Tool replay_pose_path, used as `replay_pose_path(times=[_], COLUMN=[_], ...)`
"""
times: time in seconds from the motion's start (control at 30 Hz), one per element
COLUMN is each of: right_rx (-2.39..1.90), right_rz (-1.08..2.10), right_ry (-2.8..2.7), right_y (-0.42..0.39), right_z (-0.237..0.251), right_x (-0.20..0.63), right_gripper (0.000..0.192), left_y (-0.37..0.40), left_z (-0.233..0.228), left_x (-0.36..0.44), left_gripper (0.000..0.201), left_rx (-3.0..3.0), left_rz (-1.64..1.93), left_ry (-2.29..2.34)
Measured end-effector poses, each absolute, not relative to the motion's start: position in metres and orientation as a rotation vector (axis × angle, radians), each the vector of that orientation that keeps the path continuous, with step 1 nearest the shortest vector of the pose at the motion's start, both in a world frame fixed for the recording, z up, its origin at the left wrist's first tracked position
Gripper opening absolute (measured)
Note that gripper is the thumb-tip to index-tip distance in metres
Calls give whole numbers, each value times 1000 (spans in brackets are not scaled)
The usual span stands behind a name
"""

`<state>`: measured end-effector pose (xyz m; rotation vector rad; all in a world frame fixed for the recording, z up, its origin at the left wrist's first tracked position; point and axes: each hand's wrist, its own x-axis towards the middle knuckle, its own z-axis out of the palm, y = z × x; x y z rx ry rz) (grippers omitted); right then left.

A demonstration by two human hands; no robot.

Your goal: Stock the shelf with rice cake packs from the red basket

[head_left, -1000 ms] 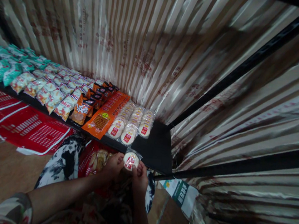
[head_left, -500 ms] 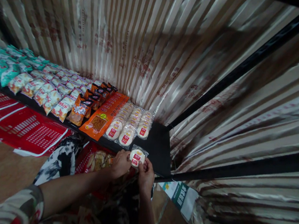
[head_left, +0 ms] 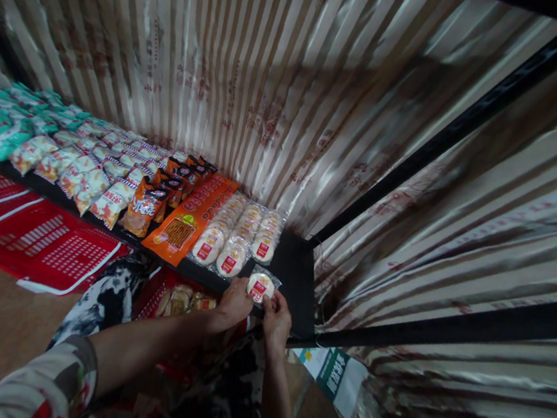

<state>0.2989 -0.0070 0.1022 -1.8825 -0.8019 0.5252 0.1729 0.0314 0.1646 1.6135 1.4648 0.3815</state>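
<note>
Between my two hands is a round white rice cracker packet [head_left: 260, 287] in clear wrap with a red label. My left hand [head_left: 236, 303] pinches its left edge, and my right hand [head_left: 276, 319] grips its lower right edge. The packet is over the front part of a black shelf [head_left: 296, 268]; I cannot tell whether it touches the surface. Just behind it, similar rice cracker packets [head_left: 231, 257] lie overlapped in three rows. To their left lies a flat orange snack pack [head_left: 180, 231].
Further left on the shelf are orange snack bags [head_left: 144, 207], white snack bags [head_left: 113, 202] and green bags [head_left: 15, 137]. Red baskets [head_left: 48, 243] stand on the floor in front. A striped curtain [head_left: 272, 87] hangs behind; black frame bars [head_left: 431, 142] flank the right.
Both hands have moved the rice cracker packet slightly right and forward, closer to the rows on the shelf. The view has shifted a little.
</note>
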Motion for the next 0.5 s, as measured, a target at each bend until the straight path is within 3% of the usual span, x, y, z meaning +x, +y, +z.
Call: replay_pose_path(times=[0.3,0.5], right_rx=[-1839,-1833], right_rz=[556,554], right_ry=[-815,-849], right_y=[17,31], right_z=[103,104], right_x=[312,316], right_gripper=[47,44], left_y=[36,39], left_z=[161,155], left_x=[184,190], left_gripper=[39,58], left_rx=[1695,1682], left_rz=[463,509], left_ry=[1390,1332])
